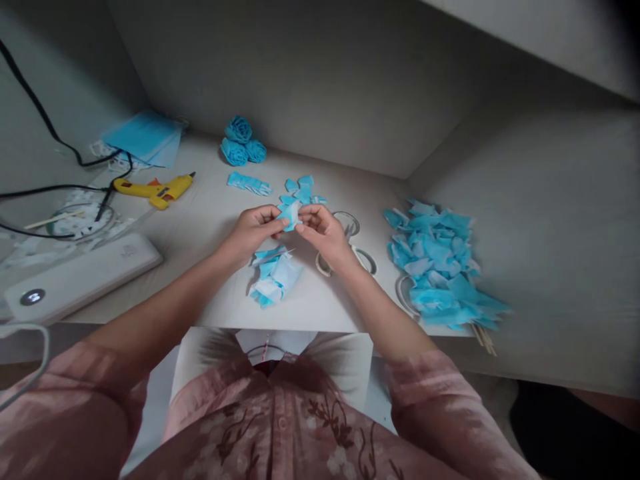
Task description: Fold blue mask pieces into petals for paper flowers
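Observation:
A small blue and white fabric piece (290, 215) is pinched between both hands above the middle of the table. My left hand (256, 230) grips its left side, fingers closed. On its right side, my right hand (323, 230) holds it between thumb and fingers. Just behind the hands lie several small blue cut pieces (303, 190). Nearer my body rests a stack of blue and white fabric pieces (276, 277). Scissors (367, 260) with pale handles lie beside and partly beneath my right hand and forearm.
Three blue rosettes (239, 130) and a pleated blue strip (249, 183) sit behind. A yellow glue gun (163, 192), blue sheets (145, 137), black cables and a white power bank (83, 277) are left. Blue fabric flowers on sticks (435, 250) lie right, beside a tape roll (406, 297).

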A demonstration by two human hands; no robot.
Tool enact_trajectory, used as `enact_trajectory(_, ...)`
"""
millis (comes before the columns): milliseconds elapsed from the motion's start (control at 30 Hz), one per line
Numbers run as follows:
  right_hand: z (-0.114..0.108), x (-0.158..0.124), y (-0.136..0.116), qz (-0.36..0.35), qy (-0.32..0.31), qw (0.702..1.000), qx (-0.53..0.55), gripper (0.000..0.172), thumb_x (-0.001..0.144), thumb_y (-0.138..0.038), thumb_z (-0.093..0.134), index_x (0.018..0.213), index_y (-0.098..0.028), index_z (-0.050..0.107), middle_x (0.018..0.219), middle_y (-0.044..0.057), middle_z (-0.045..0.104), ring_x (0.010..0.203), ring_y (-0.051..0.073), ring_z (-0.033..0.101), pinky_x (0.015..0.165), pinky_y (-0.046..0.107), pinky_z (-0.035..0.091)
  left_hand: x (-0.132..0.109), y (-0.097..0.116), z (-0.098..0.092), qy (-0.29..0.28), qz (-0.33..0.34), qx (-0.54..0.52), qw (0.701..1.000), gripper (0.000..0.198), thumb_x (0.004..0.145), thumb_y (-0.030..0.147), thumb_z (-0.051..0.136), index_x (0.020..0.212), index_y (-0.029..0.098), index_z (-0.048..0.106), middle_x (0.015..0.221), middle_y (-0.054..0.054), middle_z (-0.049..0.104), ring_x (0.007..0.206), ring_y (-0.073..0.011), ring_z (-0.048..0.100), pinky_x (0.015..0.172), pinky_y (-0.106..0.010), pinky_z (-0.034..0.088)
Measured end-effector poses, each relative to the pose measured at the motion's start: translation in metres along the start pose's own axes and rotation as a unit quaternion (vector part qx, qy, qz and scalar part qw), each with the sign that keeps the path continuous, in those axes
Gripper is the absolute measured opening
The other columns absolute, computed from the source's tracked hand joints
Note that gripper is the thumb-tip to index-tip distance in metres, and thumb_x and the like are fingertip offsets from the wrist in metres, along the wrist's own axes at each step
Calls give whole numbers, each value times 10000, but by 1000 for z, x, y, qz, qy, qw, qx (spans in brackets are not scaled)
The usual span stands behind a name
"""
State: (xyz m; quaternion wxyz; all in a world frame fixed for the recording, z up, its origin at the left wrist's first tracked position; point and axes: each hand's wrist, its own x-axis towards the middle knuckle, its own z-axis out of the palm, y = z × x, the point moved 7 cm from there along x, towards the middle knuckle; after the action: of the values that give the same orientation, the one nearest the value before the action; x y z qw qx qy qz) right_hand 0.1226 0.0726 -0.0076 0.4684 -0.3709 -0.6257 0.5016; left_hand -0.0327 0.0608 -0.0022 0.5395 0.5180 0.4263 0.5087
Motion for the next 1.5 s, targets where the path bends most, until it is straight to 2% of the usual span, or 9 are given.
enact_trajectory(67, 0, 1, 3, 19, -3, 1000, 23, 676, 664, -585, 875, 1209, -263, 638, 898, -11, 688, 829, 145, 639, 830, 293, 533, -1, 2, 1, 0, 0, 4, 1000, 404, 597, 486, 881, 643, 189, 612, 582, 29, 572, 574, -104, 503, 601, -249, 412)
enact_trajectory(133, 2, 0, 4, 31, -14, 999, 36, 687, 676, -547, 871, 1257, -258, 646, 877, -20, 679, 813, 142, 630, 835, 294, 524, -2, 4, 3, -5, 0, 8, 1000, 412, 588, 491, 885, 634, 187, 612, 580, 29, 568, 574, -102, 490, 599, -249, 408)
enact_trajectory(300, 4, -3, 3, 29, -30, 999, 25, 380, 759, -487, 799, 988, -191, 736, 873, 2, 697, 847, 146, 634, 908, 309, 504, -5, 6, 6, -19, -7, 17, 1000, 407, 581, 476, 894, 654, 177, 629, 595, 27, 576, 593, -100, 490, 603, -242, 402)
enact_trajectory(633, 3, -1, 3, -2, -12, 1000, -12, 313, 789, -392, 736, 1052, -227, 692, 907, -4, 694, 866, 146, 639, 918, 312, 522, -5, 4, 8, -28, 12, 64, 997, 310, 645, 416, 838, 713, 176, 653, 638, 22, 584, 612, -104, 496, 584, -239, 384)
enact_trajectory(967, -1, -5, -6, 12, -50, 999, 0, 415, 863, -586, 693, 1097, -244, 728, 1013, 28, 716, 986, 175, 662, 948, 349, 545, -1, -1, 2, -26, -4, 20, 999, 178, 677, 296, 760, 670, 173, 631, 625, 5, 618, 581, -103, 536, 616, -246, 456)
enact_trajectory(1067, -6, -4, -13, 15, -33, 999, -22, 501, 823, -655, 716, 1126, -257, 727, 1041, 33, 720, 1012, 182, 659, 924, 340, 552, -2, -1, 3, -34, -16, 22, 999, 171, 681, 262, 754, 656, 178, 607, 599, 12, 604, 560, -99, 524, 598, -242, 439)
enact_trajectory(1167, -4, -3, -16, -1, -18, 998, -65, 509, 752, -656, 787, 1059, -253, 740, 908, 10, 679, 895, 162, 626, 838, 310, 538, -4, -4, 8, -53, -28, 57, 997, 197, 690, 256, 754, 640, 181, 579, 567, 20, 568, 537, -97, 487, 552, -241, 376)
enact_trajectory(1333, -3, -5, -16, -22, 19, 994, -107, 389, 773, -589, 790, 876, -223, 704, 727, -25, 562, 709, 125, 514, 703, 285, 468, -7, -3, 11, -71, 1, 107, 992, 196, 700, 257, 752, 646, 182, 580, 575, 36, 498, 546, -95, 433, 540, -255, 302)
enact_trajectory(1500, -3, -11, -30, -87, 41, 983, -159, 255, 861, -474, 722, 850, -221, 690, 805, 6, 647, 754, 147, 568, 777, 316, 493, -7, 2, 12, -80, 12, 96, 992, 186, 704, 252, 741, 644, 183, 579, 578, 35, 504, 555, -96, 442, 543, -248, 323)
